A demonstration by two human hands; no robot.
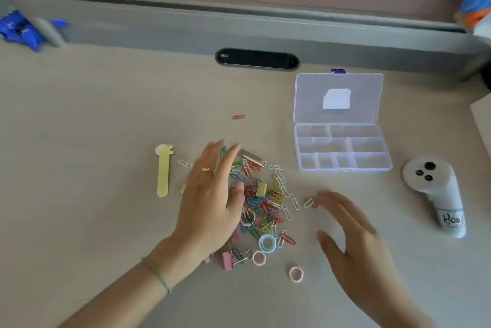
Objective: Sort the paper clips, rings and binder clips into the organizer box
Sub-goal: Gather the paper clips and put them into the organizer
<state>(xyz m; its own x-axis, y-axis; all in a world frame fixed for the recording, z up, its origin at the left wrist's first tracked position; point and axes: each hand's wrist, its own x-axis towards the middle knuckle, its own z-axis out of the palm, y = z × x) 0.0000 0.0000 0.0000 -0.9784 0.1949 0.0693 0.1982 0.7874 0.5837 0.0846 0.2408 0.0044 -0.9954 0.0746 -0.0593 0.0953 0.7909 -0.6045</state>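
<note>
A pile of coloured paper clips (265, 205) lies at the middle of the desk, mixed with binder clips and rings. My left hand (212, 195) rests flat on the pile's left side, fingers spread, holding nothing. My right hand (353, 237) hovers open to the right of the pile, fingertips near a silver clip (308, 202). A pink binder clip (228, 260), a blue ring (267, 243) and two pink rings (259, 258) (296, 274) lie at the pile's near edge. The clear organizer box (342, 168) stands open at the right with bare compartments.
A yellow bookmark-like strip (163, 171) lies left of the pile. One red paper clip (238, 117) sits apart farther back. A white handheld controller (435, 189) lies right of the box. A dark cable slot (256, 58) is at the desk's back edge.
</note>
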